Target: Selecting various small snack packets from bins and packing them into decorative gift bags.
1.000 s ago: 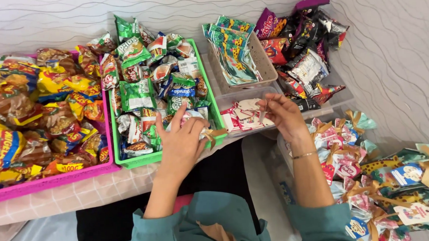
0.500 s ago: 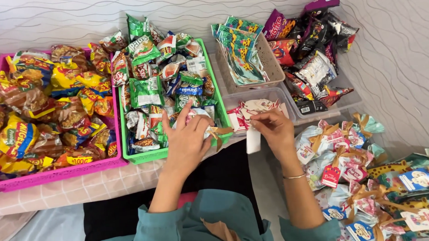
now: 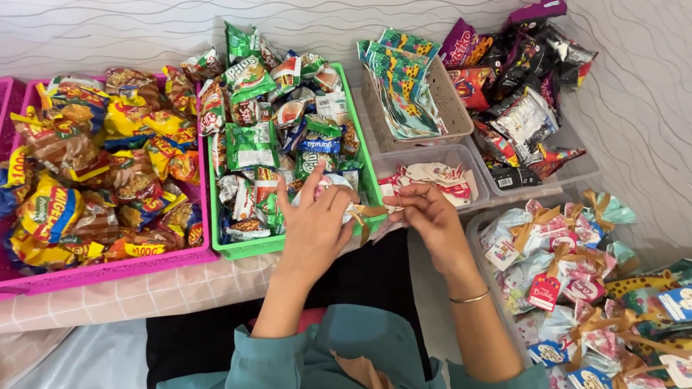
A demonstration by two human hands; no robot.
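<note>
Since half a second ago, her right hand [image 3: 433,224] has come in toward the left one, and the white tag that hung below its fingers is no longer hanging there. Now the right fingertips are pinched together at the gold ribbon bow [image 3: 368,214], right at the corner of the green basket [image 3: 369,187]. I cannot tell if the tag is between them. The left hand [image 3: 314,226] is closed around a small wrapped packet [image 3: 329,186] over the front of the same basket, with the index finger raised. The bow sits between both hands, touching them. Beside the green basket stands a pink basket [image 3: 103,272] full of yellow snack bags. Behind the right hand is a clear tray [image 3: 472,175] with red and white tags, and at the right lie finished gift bundles [image 3: 552,264] with ribbons.
</note>
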